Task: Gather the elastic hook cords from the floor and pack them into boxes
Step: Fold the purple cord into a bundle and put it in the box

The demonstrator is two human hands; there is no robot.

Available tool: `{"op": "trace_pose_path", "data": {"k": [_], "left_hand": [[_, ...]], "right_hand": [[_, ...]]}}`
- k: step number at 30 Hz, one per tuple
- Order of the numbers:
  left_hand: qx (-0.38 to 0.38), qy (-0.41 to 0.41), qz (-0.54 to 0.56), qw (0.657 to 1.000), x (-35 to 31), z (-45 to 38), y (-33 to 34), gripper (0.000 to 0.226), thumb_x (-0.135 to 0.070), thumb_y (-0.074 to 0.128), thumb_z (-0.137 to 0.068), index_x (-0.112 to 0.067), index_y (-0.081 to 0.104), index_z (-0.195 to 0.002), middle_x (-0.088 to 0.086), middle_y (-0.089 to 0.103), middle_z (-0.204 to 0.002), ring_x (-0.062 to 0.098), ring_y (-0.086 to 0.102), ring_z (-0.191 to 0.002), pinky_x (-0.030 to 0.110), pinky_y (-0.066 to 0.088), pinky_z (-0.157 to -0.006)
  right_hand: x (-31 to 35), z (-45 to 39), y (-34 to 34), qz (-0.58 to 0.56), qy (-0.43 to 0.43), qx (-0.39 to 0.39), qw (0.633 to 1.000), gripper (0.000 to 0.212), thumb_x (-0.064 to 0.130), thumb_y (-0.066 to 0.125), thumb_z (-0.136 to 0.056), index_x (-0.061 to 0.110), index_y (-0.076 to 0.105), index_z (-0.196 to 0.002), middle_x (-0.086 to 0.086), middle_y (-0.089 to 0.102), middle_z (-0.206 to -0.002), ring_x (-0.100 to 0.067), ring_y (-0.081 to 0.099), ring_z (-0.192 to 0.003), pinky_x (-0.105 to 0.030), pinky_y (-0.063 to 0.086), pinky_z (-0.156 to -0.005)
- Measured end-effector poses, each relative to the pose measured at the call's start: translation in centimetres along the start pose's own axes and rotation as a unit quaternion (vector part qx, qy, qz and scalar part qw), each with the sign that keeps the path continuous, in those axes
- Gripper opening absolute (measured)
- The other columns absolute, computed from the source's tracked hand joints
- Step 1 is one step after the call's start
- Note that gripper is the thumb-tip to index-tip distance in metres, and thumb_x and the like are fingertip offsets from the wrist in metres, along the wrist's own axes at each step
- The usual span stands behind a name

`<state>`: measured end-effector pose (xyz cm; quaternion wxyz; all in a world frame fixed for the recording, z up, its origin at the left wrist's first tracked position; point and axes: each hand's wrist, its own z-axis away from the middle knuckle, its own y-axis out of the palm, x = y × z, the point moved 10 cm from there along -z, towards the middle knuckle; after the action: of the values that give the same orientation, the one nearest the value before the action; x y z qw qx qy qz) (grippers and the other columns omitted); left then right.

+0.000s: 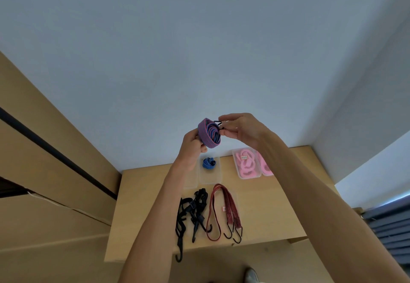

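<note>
Above the wooden tabletop [277, 205], two hands finish coiling a cord before boxing it.

From left: the left hand [192, 144] cups the purple-and-blue striped elastic cord coil [209, 135]; the right hand [240, 130] pinches its black hook end [218, 125]. Directly below the hands lies one clear plastic box [210, 177] holding one blue coiled cord [209, 164], nearer the left hand. Closer in lie one black tangled cord [192, 214] and one red striped cord [224, 209], long axes running away from the person; two boxes of pink cords [246, 164] sit right.
</note>
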<state>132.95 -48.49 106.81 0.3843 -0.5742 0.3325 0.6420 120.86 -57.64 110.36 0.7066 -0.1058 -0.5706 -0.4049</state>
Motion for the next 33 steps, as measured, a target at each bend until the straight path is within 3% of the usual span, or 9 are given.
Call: {"op": "trace_pose_path", "data": {"k": [4,7,9,12,18,23,29,31,33], "left_hand": [[-0.007,0.018,0.000,1.000,-0.9,-0.1,0.0,0.037,0.010,0.036,-0.077,0.012,0.058,-0.106,0.015,0.036,-0.076,0.018,0.025,-0.064,0.027,0.023,-0.056],[-0.025,0.008,0.094,0.995,-1.0,-0.2,-0.1,0.035,0.022,0.032,-0.081,0.009,0.059,-0.099,0.010,0.041,-0.073,0.018,0.026,-0.065,0.029,0.022,-0.056],[-0.051,0.004,0.172,0.984,-1.4,-0.6,-0.3,0.043,0.023,0.030,-0.081,-0.003,0.063,-0.088,0.006,0.040,-0.072,0.021,0.020,-0.067,0.030,0.019,-0.055],[-0.069,0.012,0.191,0.979,-2.0,-0.9,0.0,0.043,0.022,0.028,-0.081,-0.007,0.060,-0.083,0.005,0.034,-0.069,0.022,0.015,-0.066,0.030,0.016,-0.055],[-0.172,-0.013,0.122,0.977,-0.5,-0.9,-1.8,0.031,0.017,0.030,-0.076,-0.008,0.049,-0.075,-0.002,0.036,-0.056,0.015,0.020,-0.055,0.026,0.019,-0.050],[-0.301,-0.028,-0.012,0.953,0.8,0.7,-3.7,0.026,0.008,0.038,-0.081,-0.013,0.036,-0.065,0.001,0.039,-0.062,0.017,0.028,-0.059,0.029,0.024,-0.054],[-0.316,-0.030,-0.068,0.946,0.5,0.8,-4.2,0.030,0.008,0.038,-0.083,-0.015,0.033,-0.064,-0.001,0.039,-0.062,0.015,0.030,-0.057,0.030,0.024,-0.053],[-0.321,-0.042,-0.037,0.946,1.2,0.6,-4.6,0.029,0.008,0.038,-0.083,-0.014,0.036,-0.064,0.000,0.041,-0.064,0.016,0.032,-0.059,0.030,0.028,-0.057],[-0.319,-0.050,-0.009,0.947,1.7,0.5,-4.5,0.026,0.007,0.038,-0.085,-0.012,0.040,-0.067,0.004,0.044,-0.068,0.018,0.035,-0.062,0.032,0.030,-0.060]], "right_hand": [[-0.1,-0.4,-0.6,-0.025,-0.001,-0.041,0.999,0.028,-0.014,0.059,-0.082,-0.003,0.069,-0.105,-0.015,0.072,-0.079,-0.023,0.070,-0.069,-0.023,0.057,-0.064],[1.0,-0.5,-2.1,0.094,-0.053,-0.124,0.986,0.029,-0.010,0.054,-0.078,0.007,0.073,-0.092,-0.006,0.060,-0.059,-0.017,0.050,-0.049,-0.022,0.043,-0.048],[0.8,-0.3,-2.3,0.165,-0.069,-0.135,0.975,0.028,-0.007,0.053,-0.079,0.010,0.074,-0.088,-0.006,0.058,-0.058,-0.015,0.045,-0.045,-0.021,0.037,-0.045],[-0.6,-0.2,-2.0,0.200,-0.077,-0.132,0.968,0.027,-0.006,0.053,-0.081,0.009,0.074,-0.090,-0.007,0.059,-0.060,-0.014,0.043,-0.045,-0.021,0.034,-0.044],[-1.4,-0.5,-0.6,0.290,-0.098,-0.146,0.941,0.018,0.003,0.057,-0.081,0.013,0.071,-0.085,-0.005,0.064,-0.061,-0.016,0.055,-0.057,-0.026,0.044,-0.055],[-2.8,-0.8,1.6,0.312,-0.057,-0.090,0.944,0.015,0.004,0.056,-0.080,0.014,0.065,-0.085,-0.002,0.059,-0.058,-0.009,0.051,-0.047,-0.017,0.041,-0.046],[-3.6,-0.1,1.9,0.206,-0.072,-0.061,0.974,0.022,-0.001,0.057,-0.083,0.007,0.071,-0.099,-0.009,0.065,-0.068,-0.020,0.059,-0.056,-0.025,0.051,-0.058],[-3.0,0.2,2.4,0.223,-0.106,-0.038,0.968,0.025,-0.004,0.064,-0.081,0.004,0.073,-0.103,-0.006,0.069,-0.076,-0.019,0.069,-0.066,-0.025,0.057,-0.070],[-2.0,0.6,2.9,0.284,-0.155,-0.047,0.945,0.025,-0.005,0.071,-0.079,0.005,0.075,-0.102,0.000,0.072,-0.077,-0.015,0.072,-0.069,-0.019,0.055,-0.071]]}}
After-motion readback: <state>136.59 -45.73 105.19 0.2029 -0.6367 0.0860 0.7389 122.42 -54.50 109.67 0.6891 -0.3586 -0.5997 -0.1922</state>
